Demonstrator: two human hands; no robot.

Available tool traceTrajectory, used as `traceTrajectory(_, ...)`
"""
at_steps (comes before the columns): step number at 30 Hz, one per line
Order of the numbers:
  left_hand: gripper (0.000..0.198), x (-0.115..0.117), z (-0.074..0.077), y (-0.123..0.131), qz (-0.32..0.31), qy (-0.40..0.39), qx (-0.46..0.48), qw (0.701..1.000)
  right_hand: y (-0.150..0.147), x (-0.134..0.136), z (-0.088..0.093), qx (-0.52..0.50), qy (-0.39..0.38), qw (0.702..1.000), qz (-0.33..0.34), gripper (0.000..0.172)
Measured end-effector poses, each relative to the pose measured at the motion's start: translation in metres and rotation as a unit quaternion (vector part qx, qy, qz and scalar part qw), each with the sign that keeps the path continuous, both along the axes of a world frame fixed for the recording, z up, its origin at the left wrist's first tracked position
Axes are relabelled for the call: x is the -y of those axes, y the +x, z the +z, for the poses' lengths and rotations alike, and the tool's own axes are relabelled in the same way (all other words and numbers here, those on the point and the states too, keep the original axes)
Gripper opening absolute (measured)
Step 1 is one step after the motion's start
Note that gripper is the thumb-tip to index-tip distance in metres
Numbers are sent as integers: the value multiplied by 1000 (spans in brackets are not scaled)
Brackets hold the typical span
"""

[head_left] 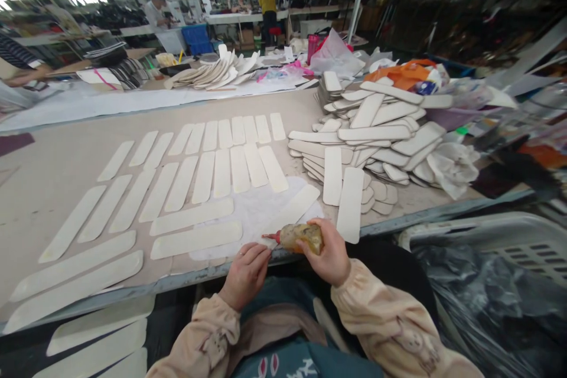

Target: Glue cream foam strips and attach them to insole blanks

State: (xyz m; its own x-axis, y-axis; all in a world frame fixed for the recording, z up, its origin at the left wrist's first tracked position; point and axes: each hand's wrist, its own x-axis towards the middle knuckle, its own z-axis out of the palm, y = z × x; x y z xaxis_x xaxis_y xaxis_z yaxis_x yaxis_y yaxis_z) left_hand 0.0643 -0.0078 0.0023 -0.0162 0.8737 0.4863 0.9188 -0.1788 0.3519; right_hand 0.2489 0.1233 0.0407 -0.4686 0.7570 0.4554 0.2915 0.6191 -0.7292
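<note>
My right hand (328, 255) is wrapped round a squeeze bottle (301, 238) of amber, stained look, lying nearly level with its red nozzle pointing left. Under the nozzle tip is the near end of a cream rounded strip (295, 205), which slants away to the right over a white sheet (252, 212). My left hand (248, 271) is closed at that near end by the table edge, fingers pressed together. Its fingertips partly hide the strip's end. Left of the hands, similar strips (195, 240) lie flat in rows.
A heap of strips (376, 124) rises at the right, with two loose strips (349, 204) in front, one overhanging the edge. A plastic basket (491, 224) with dark bags stands lower right. More strips (104, 331) lie below the table at left. People work at tables behind.
</note>
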Motion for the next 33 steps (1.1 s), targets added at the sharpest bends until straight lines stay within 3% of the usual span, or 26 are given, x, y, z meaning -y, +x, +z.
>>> traceTrajectory(8,25,0,-1,-1,-1,-10,0,1000,1,-14,-3,0,-7,997,-71,32)
traceTrajectory(19,28,-3,-1,-3,-14,19,-12,1000,12,-60,-8,-12,46,976,-212,33)
traceTrajectory(33,27,-3,-3,-2,4,16,-4,1000,18,-83,-9,3,94,951,-293,35)
